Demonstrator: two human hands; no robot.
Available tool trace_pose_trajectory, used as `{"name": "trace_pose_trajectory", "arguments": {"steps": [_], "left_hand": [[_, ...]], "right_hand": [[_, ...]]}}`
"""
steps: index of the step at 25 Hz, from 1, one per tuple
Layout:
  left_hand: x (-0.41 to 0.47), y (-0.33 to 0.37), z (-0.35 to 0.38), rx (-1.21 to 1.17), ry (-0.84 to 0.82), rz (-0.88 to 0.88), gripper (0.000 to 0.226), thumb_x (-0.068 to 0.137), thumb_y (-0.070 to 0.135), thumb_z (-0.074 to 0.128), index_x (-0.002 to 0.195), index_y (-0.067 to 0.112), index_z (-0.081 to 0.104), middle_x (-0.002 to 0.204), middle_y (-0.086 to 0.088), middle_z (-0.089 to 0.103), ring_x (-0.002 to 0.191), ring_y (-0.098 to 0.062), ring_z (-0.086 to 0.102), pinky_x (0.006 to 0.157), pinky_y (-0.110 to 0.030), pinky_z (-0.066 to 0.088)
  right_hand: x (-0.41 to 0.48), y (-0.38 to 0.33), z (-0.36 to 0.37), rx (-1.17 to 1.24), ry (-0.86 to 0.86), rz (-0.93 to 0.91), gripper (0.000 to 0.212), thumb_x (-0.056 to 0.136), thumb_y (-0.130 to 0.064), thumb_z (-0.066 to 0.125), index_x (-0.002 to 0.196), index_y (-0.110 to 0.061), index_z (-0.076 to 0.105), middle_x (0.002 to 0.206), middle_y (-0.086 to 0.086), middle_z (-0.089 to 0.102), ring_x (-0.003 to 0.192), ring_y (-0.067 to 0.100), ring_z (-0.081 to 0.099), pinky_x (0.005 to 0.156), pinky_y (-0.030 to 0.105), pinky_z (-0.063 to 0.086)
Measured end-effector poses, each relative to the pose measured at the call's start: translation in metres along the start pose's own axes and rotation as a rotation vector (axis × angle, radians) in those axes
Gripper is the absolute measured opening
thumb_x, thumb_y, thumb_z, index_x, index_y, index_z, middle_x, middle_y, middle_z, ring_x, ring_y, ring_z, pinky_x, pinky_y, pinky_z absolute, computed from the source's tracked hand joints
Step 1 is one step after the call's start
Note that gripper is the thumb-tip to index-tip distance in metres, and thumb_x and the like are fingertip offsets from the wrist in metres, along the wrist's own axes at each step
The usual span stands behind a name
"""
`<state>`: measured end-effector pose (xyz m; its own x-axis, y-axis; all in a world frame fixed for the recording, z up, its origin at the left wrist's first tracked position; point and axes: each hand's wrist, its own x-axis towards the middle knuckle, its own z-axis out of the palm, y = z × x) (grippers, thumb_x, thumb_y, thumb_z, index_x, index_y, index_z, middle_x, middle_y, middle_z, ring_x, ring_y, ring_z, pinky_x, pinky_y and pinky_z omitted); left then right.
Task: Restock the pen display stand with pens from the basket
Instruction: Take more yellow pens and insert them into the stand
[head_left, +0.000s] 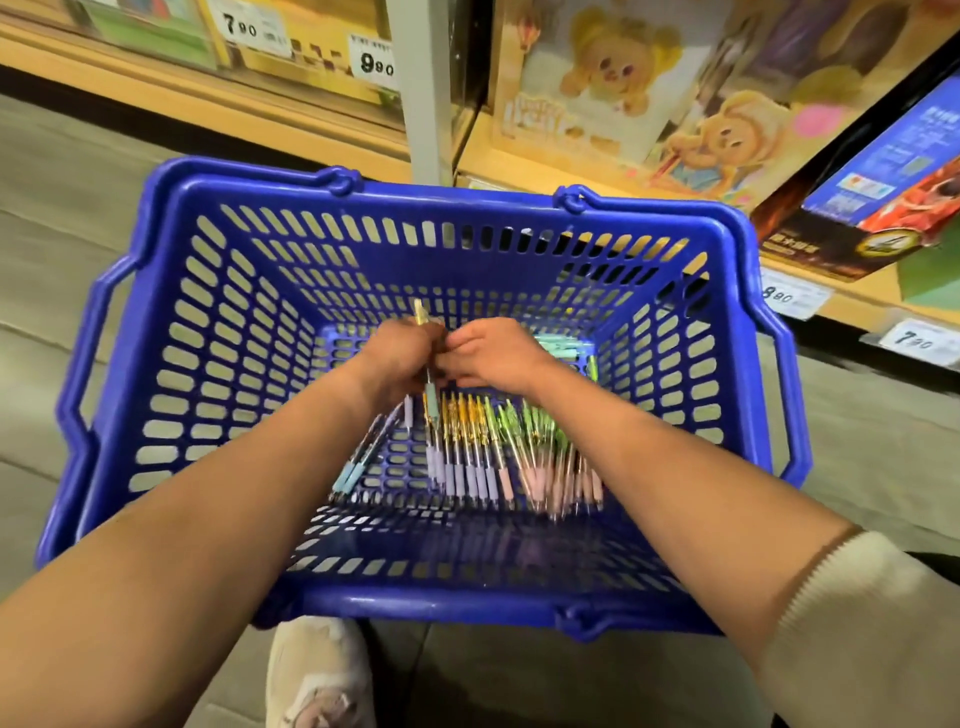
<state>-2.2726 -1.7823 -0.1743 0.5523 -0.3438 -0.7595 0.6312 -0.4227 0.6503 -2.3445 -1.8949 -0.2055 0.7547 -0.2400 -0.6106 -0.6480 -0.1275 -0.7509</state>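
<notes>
A blue plastic basket (156, 312) stands on the floor below me. Several pens (483, 457) with purple, pink and light-blue grips lie in a row on its bottom. A few teal pens (558, 345) lie further back. Both my hands are down inside the basket. My left hand (400, 358) grips a bundle of pens (430, 395) whose ends stick out above and below the fist. My right hand (493, 356) is close beside it, fingers curled and touching the same bundle. The pen display stand is not in view.
Wooden shop shelves run along the back with boxed toys (639, 88) and price tags (376, 62). A dark box (852, 218) juts out at the right. My shoe (319, 675) is just in front of the basket's near rim.
</notes>
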Motion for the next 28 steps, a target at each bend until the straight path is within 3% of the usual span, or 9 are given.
{"name": "trace_pose_trajectory", "arguments": {"steps": [4, 9, 12, 15, 17, 20, 23, 25, 28], "left_hand": [[0.005, -0.011, -0.025, 0.007, -0.023, -0.090, 0.020, 0.108, 0.019, 0.044, 0.107, 0.003, 0.058, 0.091, -0.013, 0.069, 0.068, -0.023, 0.068, 0.057, -0.032, 0.056], [0.012, -0.023, -0.038, 0.034, -0.060, -0.155, 0.026, 0.108, 0.021, 0.043, 0.118, 0.002, 0.058, 0.112, -0.017, 0.072, 0.089, -0.029, 0.072, 0.065, -0.034, 0.060], [0.011, -0.025, -0.034, 0.029, -0.084, -0.166, 0.029, 0.109, 0.022, 0.043, 0.123, 0.001, 0.057, 0.120, -0.019, 0.068, 0.095, -0.030, 0.069, 0.076, -0.041, 0.062], [0.011, -0.024, -0.028, -0.035, -0.119, -0.173, 0.033, 0.109, 0.026, 0.043, 0.127, 0.002, 0.056, 0.123, -0.019, 0.063, 0.104, -0.032, 0.063, 0.082, -0.048, 0.061], [0.007, -0.019, -0.021, -0.099, -0.162, -0.166, 0.031, 0.109, 0.030, 0.041, 0.123, 0.006, 0.055, 0.112, -0.015, 0.065, 0.102, -0.030, 0.065, 0.089, -0.054, 0.058], [0.006, -0.014, -0.015, -0.110, -0.185, -0.133, 0.031, 0.109, 0.032, 0.039, 0.120, 0.009, 0.056, 0.088, -0.007, 0.069, 0.079, -0.021, 0.069, 0.082, -0.055, 0.060], [0.011, -0.017, -0.017, -0.079, -0.127, -0.127, 0.030, 0.110, 0.031, 0.037, 0.111, 0.007, 0.055, 0.085, -0.008, 0.068, 0.089, -0.029, 0.069, 0.092, -0.061, 0.055], [0.012, -0.020, -0.020, -0.102, -0.085, -0.135, 0.025, 0.110, 0.027, 0.037, 0.109, 0.010, 0.054, 0.089, -0.007, 0.069, 0.091, -0.027, 0.069, 0.086, -0.057, 0.058], [0.017, -0.023, -0.024, -0.116, -0.039, -0.134, 0.020, 0.108, 0.022, 0.040, 0.106, 0.010, 0.055, 0.081, -0.004, 0.061, 0.076, -0.020, 0.064, 0.082, -0.048, 0.057]], "right_hand": [[0.005, 0.034, -0.024, -0.787, 0.138, 0.029, 0.016, 0.091, -0.014, 0.071, 0.106, -0.021, 0.073, 0.113, 0.006, 0.068, 0.096, 0.023, 0.067, 0.095, 0.032, 0.054], [0.004, 0.051, -0.018, -1.240, 0.103, -0.124, 0.029, 0.086, 0.003, 0.071, 0.109, -0.015, 0.069, 0.104, 0.007, 0.066, 0.089, 0.025, 0.067, 0.084, 0.036, 0.059], [0.003, 0.042, -0.021, -1.140, 0.098, -0.102, 0.008, 0.094, -0.011, 0.068, 0.100, -0.014, 0.070, 0.100, 0.006, 0.067, 0.085, 0.022, 0.065, 0.083, 0.034, 0.058], [0.001, 0.021, -0.021, -0.733, 0.048, -0.075, 0.006, 0.096, -0.028, 0.065, 0.094, -0.022, 0.067, 0.091, -0.005, 0.066, 0.078, 0.011, 0.063, 0.075, 0.028, 0.053], [-0.001, 0.005, -0.008, -0.535, 0.063, -0.114, 0.005, 0.093, -0.031, 0.069, 0.091, -0.026, 0.068, 0.085, -0.010, 0.066, 0.074, 0.006, 0.060, 0.065, 0.022, 0.045], [-0.003, -0.007, 0.004, -0.412, 0.109, -0.123, 0.009, 0.089, -0.034, 0.073, 0.094, -0.027, 0.073, 0.082, -0.011, 0.070, 0.073, 0.007, 0.063, 0.060, 0.021, 0.046], [-0.007, -0.002, -0.002, -0.239, -0.044, -0.102, 0.018, 0.091, -0.033, 0.072, 0.108, -0.029, 0.076, 0.081, -0.012, 0.073, 0.070, 0.004, 0.068, 0.062, 0.020, 0.054], [-0.005, 0.009, -0.013, -0.409, 0.005, -0.102, 0.015, 0.096, -0.027, 0.066, 0.106, -0.028, 0.076, 0.094, -0.010, 0.073, 0.077, 0.006, 0.067, 0.069, 0.025, 0.057], [-0.001, 0.035, -0.032, -0.786, 0.129, 0.034, 0.029, 0.094, -0.005, 0.061, 0.117, -0.022, 0.069, 0.118, 0.002, 0.066, 0.095, 0.020, 0.066, 0.089, 0.035, 0.058]]}}
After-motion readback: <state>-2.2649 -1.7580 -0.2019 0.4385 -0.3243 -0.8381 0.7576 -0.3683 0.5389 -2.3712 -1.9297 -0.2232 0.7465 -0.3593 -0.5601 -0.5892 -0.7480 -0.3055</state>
